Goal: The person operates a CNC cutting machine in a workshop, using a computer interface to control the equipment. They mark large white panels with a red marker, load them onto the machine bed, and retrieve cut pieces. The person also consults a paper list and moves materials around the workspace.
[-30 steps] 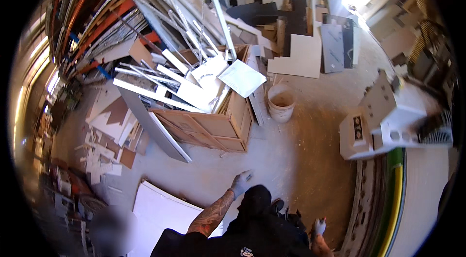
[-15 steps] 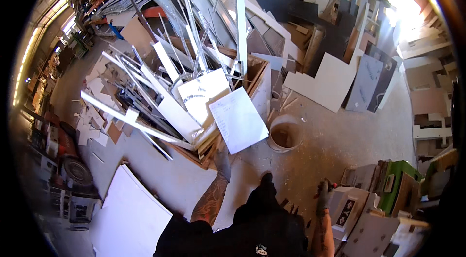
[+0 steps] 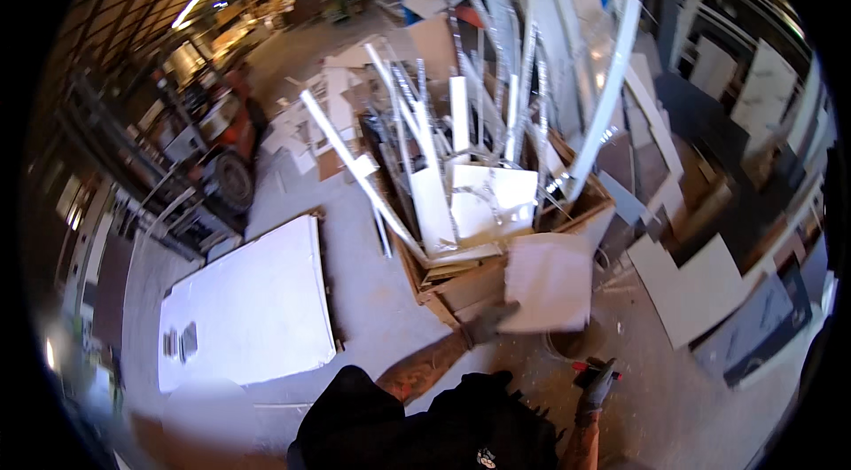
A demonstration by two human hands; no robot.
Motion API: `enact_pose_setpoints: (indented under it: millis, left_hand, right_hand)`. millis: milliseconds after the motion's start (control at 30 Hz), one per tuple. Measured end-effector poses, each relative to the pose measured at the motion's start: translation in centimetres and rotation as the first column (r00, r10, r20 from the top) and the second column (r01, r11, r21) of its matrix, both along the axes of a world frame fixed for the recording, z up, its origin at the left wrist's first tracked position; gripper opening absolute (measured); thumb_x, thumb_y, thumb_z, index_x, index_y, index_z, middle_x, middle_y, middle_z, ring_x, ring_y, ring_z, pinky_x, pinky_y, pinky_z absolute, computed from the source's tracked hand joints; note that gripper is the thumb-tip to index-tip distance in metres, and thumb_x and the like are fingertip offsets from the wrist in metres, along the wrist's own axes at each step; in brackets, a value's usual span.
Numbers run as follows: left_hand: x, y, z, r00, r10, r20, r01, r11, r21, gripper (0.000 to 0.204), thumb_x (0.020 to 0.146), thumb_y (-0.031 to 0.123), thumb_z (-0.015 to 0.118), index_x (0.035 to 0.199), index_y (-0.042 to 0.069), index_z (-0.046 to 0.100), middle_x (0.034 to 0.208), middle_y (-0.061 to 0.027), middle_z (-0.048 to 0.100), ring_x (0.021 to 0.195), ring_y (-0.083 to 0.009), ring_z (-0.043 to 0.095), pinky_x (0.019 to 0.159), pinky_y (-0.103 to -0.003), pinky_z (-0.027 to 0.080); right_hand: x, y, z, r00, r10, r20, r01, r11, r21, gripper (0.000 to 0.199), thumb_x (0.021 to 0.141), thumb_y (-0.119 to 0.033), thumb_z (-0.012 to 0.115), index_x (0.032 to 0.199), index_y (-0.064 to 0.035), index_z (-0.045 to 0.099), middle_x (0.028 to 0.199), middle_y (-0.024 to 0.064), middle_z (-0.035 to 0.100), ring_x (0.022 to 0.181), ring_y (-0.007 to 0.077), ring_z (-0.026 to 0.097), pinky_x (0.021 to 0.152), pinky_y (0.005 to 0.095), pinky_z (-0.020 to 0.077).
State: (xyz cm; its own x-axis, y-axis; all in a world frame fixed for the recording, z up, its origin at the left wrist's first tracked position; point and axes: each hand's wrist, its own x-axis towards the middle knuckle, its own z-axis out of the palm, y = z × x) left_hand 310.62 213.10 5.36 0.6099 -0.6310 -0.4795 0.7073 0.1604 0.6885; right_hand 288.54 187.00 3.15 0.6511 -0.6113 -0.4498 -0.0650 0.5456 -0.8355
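Standing at 10 to 11 o'clock from the wearer's body: red forklift [image 3: 217, 146]. Wooden crate [image 3: 470, 293] at 12 o'clock, crammed with pale strips and offcuts [image 3: 492, 195], several jutting steeply above its rim. White panel [image 3: 257, 301] lies flat at 10 o'clock. Bucket [image 3: 569, 344] at 2 o'clock, partly masked by a white sheet [image 3: 550, 279]. That sheet shows at 1 o'clock, in front of the crate's near side. Gloved left hand [image 3: 487, 324] at 12 o'clock, fingers by the sheet's 8 o'clock edge; cannot tell whether they grip it. Gloved right hand [image 3: 597, 388], between 2 and 3 o'clock, fingers closed round a red-and-black tool [image 3: 582, 367].
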Motion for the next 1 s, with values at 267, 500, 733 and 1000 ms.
enact_pose_setpoints:
  millis: [267,500,733,1000]
  left_hand:
    - [-10.6,-1.6,1.5,0.973,0.035,-0.228,-0.097,0.959,-0.266,0.049,0.101,0.027,0.056,0.139,-0.003,0.050,0.131,-0.0149,0.063,0.113,-0.0241,0.066,0.099,-0.039,0.053]
    - [-9.0,3.3,6.4,0.998,-0.067,-0.020,0.056,0.937,-0.346,0.047,0.099,0.024,0.062,0.138,-0.002,0.053,0.129,-0.0099,0.064,0.110,-0.0176,0.064,0.096,-0.033,0.052]
    - [-2.0,12.2,8.1,0.895,-0.252,0.369,0.325,0.934,-0.150,0.042,0.100,0.031,0.062,0.126,-0.002,0.064,0.118,-0.0044,0.067,0.107,-0.0126,0.058,0.097,-0.030,0.045]
    - [2.5,24.0,5.1,0.957,-0.222,0.189,0.278,0.891,-0.359,0.038,0.101,0.030,0.061,0.119,-0.004,0.066,0.111,-0.0033,0.067,0.098,-0.0108,0.060,0.090,-0.029,0.048]
  right_hand:
    - [0.4,6.6,-2.4,0.839,0.526,0.139,-0.524,0.850,-0.055,0.053,0.105,-0.050,0.044,0.123,-0.0015,0.058,0.087,0.0082,0.065,0.065,0.0180,0.060,0.055,0.0320,0.0502]
    - [1.5,13.3,-1.3,0.799,0.601,0.008,-0.600,0.798,-0.054,0.052,0.105,-0.048,0.044,0.123,-0.0016,0.058,0.086,0.0075,0.064,0.065,0.0170,0.058,0.055,0.0310,0.0494]
    - [8.5,24.8,0.5,0.840,0.536,-0.078,-0.542,0.832,-0.117,0.050,0.106,-0.046,0.044,0.124,-0.0018,0.058,0.085,0.0067,0.063,0.064,0.0160,0.057,0.055,0.0301,0.0486]
    - [12.8,37.3,1.4,0.884,0.439,-0.162,-0.462,0.873,-0.157,0.048,0.106,-0.045,0.044,0.124,-0.0020,0.057,0.084,0.0059,0.062,0.064,0.0148,0.055,0.055,0.0290,0.0477]
